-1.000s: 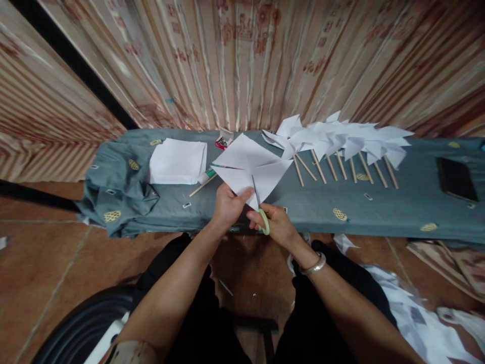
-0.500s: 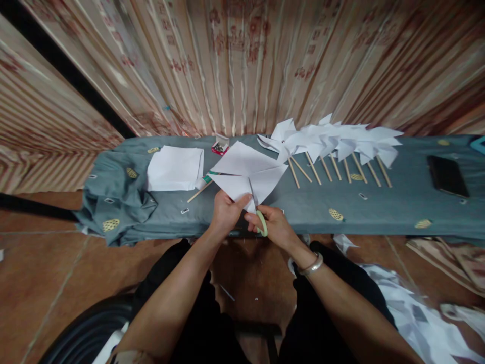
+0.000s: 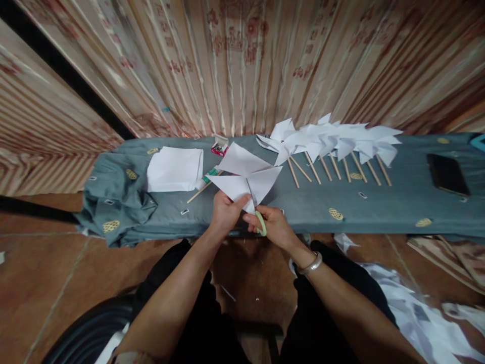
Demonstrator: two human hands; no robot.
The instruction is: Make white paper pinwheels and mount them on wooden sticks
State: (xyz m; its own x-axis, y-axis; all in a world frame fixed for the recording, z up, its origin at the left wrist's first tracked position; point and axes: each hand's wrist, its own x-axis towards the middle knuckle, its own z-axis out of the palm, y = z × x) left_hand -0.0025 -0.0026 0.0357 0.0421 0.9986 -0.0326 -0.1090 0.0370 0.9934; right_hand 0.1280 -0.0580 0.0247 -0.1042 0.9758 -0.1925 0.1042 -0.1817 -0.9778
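At the bench's near edge, the left hand (image 3: 224,213) is pinching the paper square (image 3: 246,177) while the right hand (image 3: 273,226), gripping green-handled scissors (image 3: 258,218), is cutting diagonally; continuing likely demands stopping short of centre

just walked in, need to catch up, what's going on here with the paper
A person is cutting a white paper square with green-handled scissors. The left hand holds the paper's near corner; the right hand works the scissors. Finished paper pinwheels on sticks lie in a row on the cloth-covered bench, with a stack of paper at left.
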